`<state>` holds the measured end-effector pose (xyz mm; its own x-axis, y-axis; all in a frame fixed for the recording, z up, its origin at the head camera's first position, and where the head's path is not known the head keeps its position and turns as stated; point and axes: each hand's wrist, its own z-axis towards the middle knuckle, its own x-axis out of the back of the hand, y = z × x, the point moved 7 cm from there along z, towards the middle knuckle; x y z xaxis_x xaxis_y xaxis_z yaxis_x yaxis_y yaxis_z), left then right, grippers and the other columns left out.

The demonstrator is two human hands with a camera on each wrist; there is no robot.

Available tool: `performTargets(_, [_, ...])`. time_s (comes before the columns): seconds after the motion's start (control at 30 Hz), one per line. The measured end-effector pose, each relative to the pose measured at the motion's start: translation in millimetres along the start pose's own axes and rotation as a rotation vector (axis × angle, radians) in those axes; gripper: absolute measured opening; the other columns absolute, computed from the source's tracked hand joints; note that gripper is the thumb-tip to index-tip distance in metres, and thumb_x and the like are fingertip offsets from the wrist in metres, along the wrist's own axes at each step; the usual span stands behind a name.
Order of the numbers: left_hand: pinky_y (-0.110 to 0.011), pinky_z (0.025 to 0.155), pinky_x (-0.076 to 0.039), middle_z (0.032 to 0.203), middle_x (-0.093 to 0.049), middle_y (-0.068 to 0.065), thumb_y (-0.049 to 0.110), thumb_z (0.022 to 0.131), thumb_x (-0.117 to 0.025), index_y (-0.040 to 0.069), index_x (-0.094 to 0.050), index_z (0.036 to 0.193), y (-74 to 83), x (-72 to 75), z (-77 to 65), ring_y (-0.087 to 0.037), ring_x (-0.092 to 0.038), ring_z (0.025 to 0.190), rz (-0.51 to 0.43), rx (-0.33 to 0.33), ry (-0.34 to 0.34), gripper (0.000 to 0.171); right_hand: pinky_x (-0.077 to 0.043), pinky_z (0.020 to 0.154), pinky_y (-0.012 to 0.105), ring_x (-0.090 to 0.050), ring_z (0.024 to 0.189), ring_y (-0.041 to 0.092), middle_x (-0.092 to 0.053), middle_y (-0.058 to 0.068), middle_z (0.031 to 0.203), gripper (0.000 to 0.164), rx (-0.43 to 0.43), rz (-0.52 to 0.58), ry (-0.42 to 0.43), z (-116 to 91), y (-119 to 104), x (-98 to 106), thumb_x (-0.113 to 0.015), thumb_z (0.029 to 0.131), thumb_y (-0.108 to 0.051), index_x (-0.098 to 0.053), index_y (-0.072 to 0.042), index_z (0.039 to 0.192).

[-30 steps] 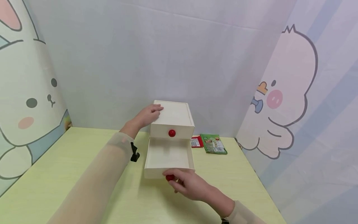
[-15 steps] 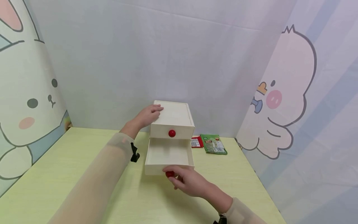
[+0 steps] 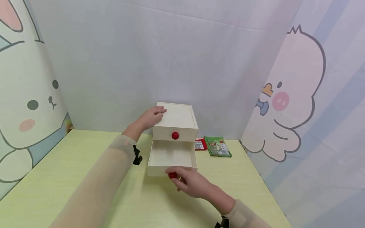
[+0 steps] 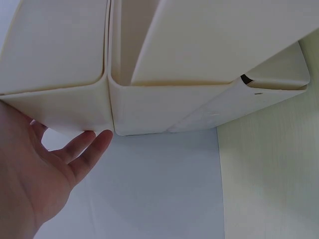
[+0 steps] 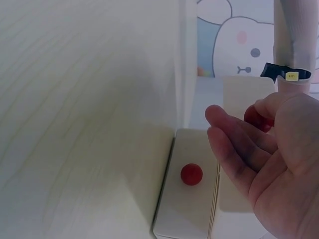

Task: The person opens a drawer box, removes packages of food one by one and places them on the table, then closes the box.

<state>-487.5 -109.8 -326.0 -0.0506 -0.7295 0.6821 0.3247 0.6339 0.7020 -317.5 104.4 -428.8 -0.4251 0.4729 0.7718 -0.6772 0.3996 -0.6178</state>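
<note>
A white drawer cabinet [image 3: 176, 115] stands at the back of the table. My left hand [image 3: 149, 117] rests on its top left edge; in the left wrist view the fingers [image 4: 89, 154] lie along the cabinet's side. Below the top drawer, with its red knob [image 3: 175, 135], a second drawer [image 3: 171, 156] is pulled out, and nothing shows inside it. My right hand [image 3: 195, 183] pinches this drawer's red knob [image 3: 172, 175] between thumb and fingers. Under it, a lower drawer front [image 5: 185, 214] with another red knob [image 5: 191, 174] shows in the right wrist view.
A green packet [image 3: 218, 147] and a red packet [image 3: 201, 144] lie to the right of the cabinet on the pale yellow-green table [image 3: 245, 186]. A light curtain [image 3: 182, 57] hangs behind, with cartoon animals on both sides.
The pulled-out drawer has slid a little back toward the cabinet, my right hand moving with its knob. My left hand stays in place.
</note>
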Motion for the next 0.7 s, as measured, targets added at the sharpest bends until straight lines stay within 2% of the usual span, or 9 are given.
performTargets(0.1, [-0.061,0.138,-0.021,0.182,-0.03,-0.01,0.03,0.111,-0.035,0.012,-0.048,0.167,0.1,0.2,0.3,-0.039,-0.021,0.17,-0.001,0.0,0.0,0.061,-0.06,0.069,0.017,-0.073,0.073,0.007,-0.075,0.013,0.13,0.034,-0.017,0.009,-0.002,1.9,2.9,0.7,-0.062,0.113,-0.015,-0.064,-0.018,0.147])
performTargets(0.23, [-0.062,0.138,-0.02,0.182,-0.03,-0.01,0.03,0.11,-0.035,0.012,-0.048,0.167,-0.5,0.4,1.0,-0.04,-0.021,0.171,-0.002,0.003,-0.003,0.061,-0.061,0.071,0.017,-0.07,0.073,0.002,-0.074,0.009,0.131,0.034,-0.03,0.015,0.001,4.8,6.1,1.8,-0.062,0.113,-0.016,-0.064,-0.02,0.146])
performTargets(0.4, [-0.061,0.138,-0.022,0.182,-0.031,-0.008,0.03,0.11,-0.036,0.014,-0.049,0.167,-2.9,0.3,1.8,-0.038,-0.021,0.171,-0.002,0.007,-0.002,0.06,-0.061,0.07,0.018,-0.068,0.072,-0.001,-0.073,0.003,0.131,0.034,-0.017,0.013,0.017,8.3,8.2,3.2,-0.062,0.113,-0.016,-0.065,-0.017,0.146])
performTargets(0.7, [-0.061,0.137,-0.022,0.182,-0.03,-0.009,0.028,0.111,-0.036,0.012,-0.049,0.167,-3.6,0.5,1.5,-0.039,-0.021,0.17,-0.011,-0.008,0.003,0.06,-0.06,0.068,0.018,-0.065,0.071,-0.004,-0.074,0.012,0.132,0.034,-0.017,-0.007,0.039,16.0,14.0,5.8,-0.062,0.113,-0.016,-0.065,-0.017,0.146])
